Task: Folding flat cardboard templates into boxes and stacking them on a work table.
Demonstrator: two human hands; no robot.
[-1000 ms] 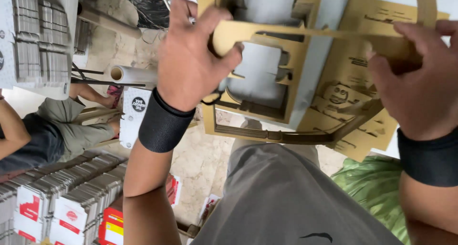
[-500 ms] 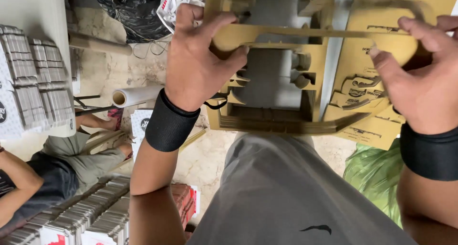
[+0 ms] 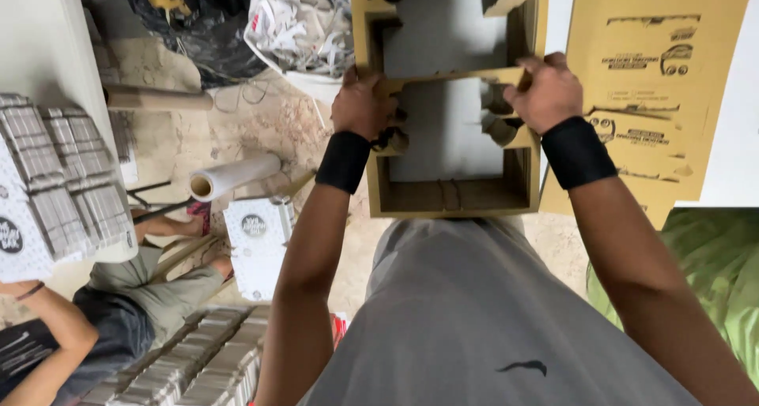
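A: Two hands on one item. Left hand (image 3: 362, 105), black wristband, is closed on the left end of a thin brown cardboard strip (image 3: 451, 79); right hand (image 3: 541, 94), black wristband, is closed on the strip's right end.

B: Location of the strip?

A: Laid crosswise over a brown rectangular cardboard frame with cut-out slots (image 3: 451, 192), across its middle. The frame lies on a pale worktop (image 3: 731, 121), its near edge at the worktop's near edge, just above the person's grey shirt.

B: Adjacent stock?

A: Flat brown printed cardboard sheets (image 3: 656, 74), stacked just right of the frame, running to the worktop's near edge. Beyond the worktop's left edge, down on the floor: one white roll of film on a cardboard core (image 3: 235, 175), one bare brown cardboard tube (image 3: 158, 99), one white bin of crumpled paper (image 3: 300, 26), and grey-and-white printed cartons in rows (image 3: 55, 177).

B: Other persons?

A: One, seated on the floor at lower left (image 3: 103, 319), well apart from both hands.
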